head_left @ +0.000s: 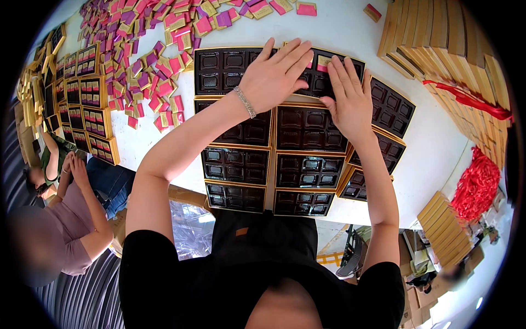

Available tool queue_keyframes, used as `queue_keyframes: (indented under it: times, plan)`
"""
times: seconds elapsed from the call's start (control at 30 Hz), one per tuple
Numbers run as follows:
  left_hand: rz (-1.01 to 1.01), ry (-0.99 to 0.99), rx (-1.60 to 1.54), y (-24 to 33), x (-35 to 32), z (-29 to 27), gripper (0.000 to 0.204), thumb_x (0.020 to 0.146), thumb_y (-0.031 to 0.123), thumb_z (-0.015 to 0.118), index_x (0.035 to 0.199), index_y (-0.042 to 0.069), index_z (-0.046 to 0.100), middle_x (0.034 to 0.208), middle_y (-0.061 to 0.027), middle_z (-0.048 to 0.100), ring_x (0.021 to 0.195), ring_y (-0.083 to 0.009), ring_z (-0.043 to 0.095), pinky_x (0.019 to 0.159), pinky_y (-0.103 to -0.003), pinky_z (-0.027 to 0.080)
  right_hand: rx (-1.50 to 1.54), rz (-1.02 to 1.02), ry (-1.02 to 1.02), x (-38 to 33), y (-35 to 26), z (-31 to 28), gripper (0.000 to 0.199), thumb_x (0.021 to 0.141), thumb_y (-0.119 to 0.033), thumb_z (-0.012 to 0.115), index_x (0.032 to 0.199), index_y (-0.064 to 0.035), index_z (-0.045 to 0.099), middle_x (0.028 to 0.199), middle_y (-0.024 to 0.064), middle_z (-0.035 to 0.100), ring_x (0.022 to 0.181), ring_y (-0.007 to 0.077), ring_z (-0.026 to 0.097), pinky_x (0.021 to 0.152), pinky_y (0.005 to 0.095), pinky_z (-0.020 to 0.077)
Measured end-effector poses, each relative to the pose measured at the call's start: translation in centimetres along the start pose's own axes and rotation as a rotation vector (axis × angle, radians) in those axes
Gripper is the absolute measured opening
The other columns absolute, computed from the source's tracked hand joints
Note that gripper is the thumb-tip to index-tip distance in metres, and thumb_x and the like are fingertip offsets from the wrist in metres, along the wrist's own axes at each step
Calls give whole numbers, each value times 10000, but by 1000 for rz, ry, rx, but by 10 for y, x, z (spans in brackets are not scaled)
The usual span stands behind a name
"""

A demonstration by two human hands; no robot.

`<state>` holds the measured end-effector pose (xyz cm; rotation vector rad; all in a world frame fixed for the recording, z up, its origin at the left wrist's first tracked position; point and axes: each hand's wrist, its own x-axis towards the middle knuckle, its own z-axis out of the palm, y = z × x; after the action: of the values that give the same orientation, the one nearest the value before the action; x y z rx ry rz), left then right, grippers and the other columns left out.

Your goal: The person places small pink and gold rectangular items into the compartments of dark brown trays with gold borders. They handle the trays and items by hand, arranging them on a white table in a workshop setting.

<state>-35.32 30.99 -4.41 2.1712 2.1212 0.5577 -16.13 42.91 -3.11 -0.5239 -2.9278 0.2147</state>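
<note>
Both my hands are stretched out over the far end of a block of gold-edged boxes [234,164] fitted with dark, glossy compartment trays. My left hand [274,75], with a bracelet at the wrist, lies across the inner corners of the two far boxes, fingers spread. On the far right box [355,68] my right hand [352,107] rests with its fingers extended and pointing away. A pink-and-gold wrapped piece [322,63] sits in that box's tray between my hands. The far left box [213,71] shows bare compartments. My fingers partly hide the far right tray.
Loose pink, purple and gold wrapped pieces [164,71] spread over the white table [433,142] at the far left. Filled boxes [90,92] stack at the left, near a seated person [76,230]. At the right are tan box stacks [438,33] and red ribbon [478,183].
</note>
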Motion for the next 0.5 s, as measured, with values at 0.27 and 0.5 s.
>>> queue_keyframes:
  times: [0.27, 0.5]
  plan:
    - [-55, -230, 95, 6, -10, 0, 786, 871, 499, 595, 1482, 70, 348, 1577, -71, 283, 1458, -191, 258, 1132, -625, 194, 21, -40, -21, 15, 6, 3, 503, 851, -384, 655, 1232, -58, 615, 1332, 57, 582, 1294, 255, 488, 1118, 572, 264]
    - [-400, 82, -16, -86, 84, -11, 220, 827, 259, 679, 981, 103, 703, 1096, -68, 665, 1031, -251, 628, 912, -445, 468, 264, -132, 268, 134, 64, 52, 269, 836, -116, 663, 1102, -80, 634, 1078, 91, 666, 1032, 292, 608, 856, 386, 512]
